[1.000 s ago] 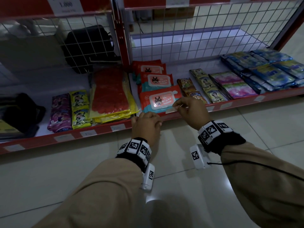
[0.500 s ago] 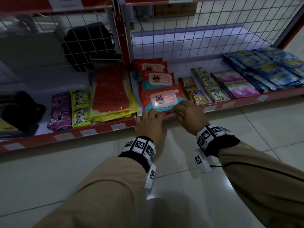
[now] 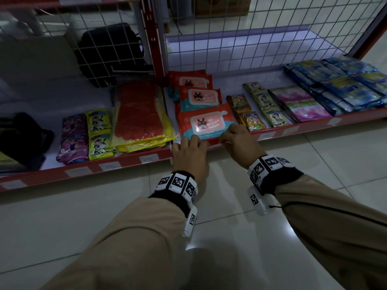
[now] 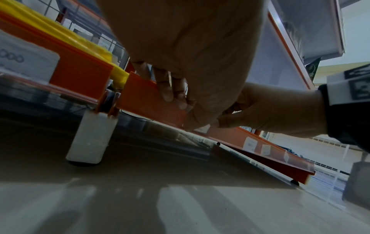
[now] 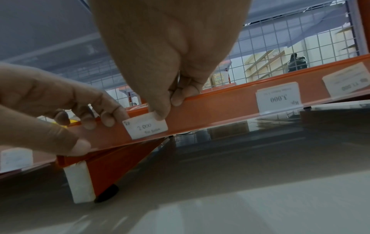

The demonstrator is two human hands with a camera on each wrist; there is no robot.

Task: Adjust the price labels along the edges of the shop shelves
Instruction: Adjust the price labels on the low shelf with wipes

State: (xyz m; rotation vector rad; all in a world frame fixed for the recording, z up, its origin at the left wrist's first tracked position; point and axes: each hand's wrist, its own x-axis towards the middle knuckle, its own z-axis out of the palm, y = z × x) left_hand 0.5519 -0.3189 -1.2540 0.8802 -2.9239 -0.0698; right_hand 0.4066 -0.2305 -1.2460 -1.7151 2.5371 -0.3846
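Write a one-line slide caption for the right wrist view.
Right hand pinches a white price label against the orange shelf edge while the left hand steadies the strip.

All three views are dim and bluish. A small glare spot sits on the floor tiles (image 3: 189, 246) below the shelf edge (image 3: 314, 127), beside a dark shadow. Wrist views bend straight lines at their borders, and nearby skin is soft, unfocused.

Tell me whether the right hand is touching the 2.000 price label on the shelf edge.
Touching. The right wrist view shows the right hand with a fingertip pressed on the upper right corner of the 2.000 price label.
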